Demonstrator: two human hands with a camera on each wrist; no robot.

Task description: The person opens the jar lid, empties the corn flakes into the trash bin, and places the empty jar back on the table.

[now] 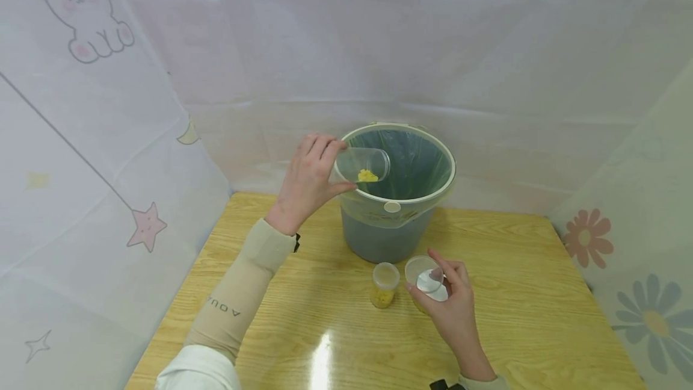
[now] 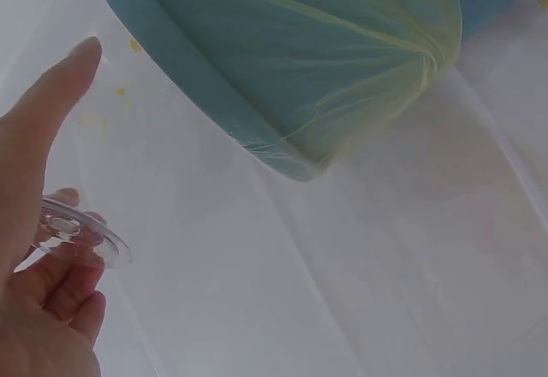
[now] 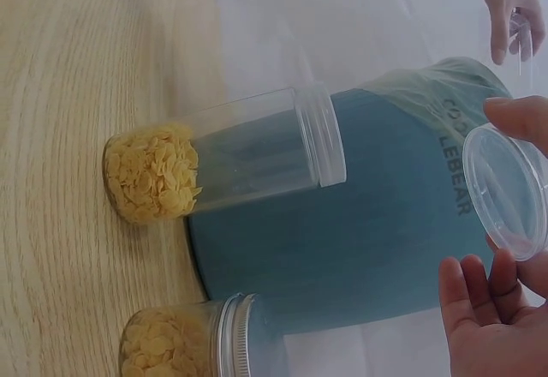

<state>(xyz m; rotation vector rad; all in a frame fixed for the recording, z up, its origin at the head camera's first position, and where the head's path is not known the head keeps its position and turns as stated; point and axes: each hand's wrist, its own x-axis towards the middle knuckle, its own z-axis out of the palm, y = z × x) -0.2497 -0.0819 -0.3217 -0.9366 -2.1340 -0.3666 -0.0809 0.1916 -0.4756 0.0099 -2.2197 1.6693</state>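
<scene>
My left hand [image 1: 311, 176] grips a clear plastic jar [image 1: 349, 164] by its base end, tipped on its side with its mouth over the bin's opening. Yellow flakes [image 1: 368, 176] lie along its lower wall. In the left wrist view only the jar's clear round end [image 2: 86, 236] shows between the fingers. My right hand [image 1: 452, 300] holds a translucent round lid [image 3: 507, 193] by its edge, thumb and fingers on opposite sides. Below that hand stands a jar of flakes [image 3: 167, 343] with a silver-rimmed top, partly hidden in the head view.
A blue-grey bin [image 1: 384, 236] lined with a thin plastic bag stands at the table's back. Close in front of it is a lidded clear jar [image 1: 383, 294], partly filled with yellow flakes. Printed pale curtains surround the wooden table [image 1: 303, 324].
</scene>
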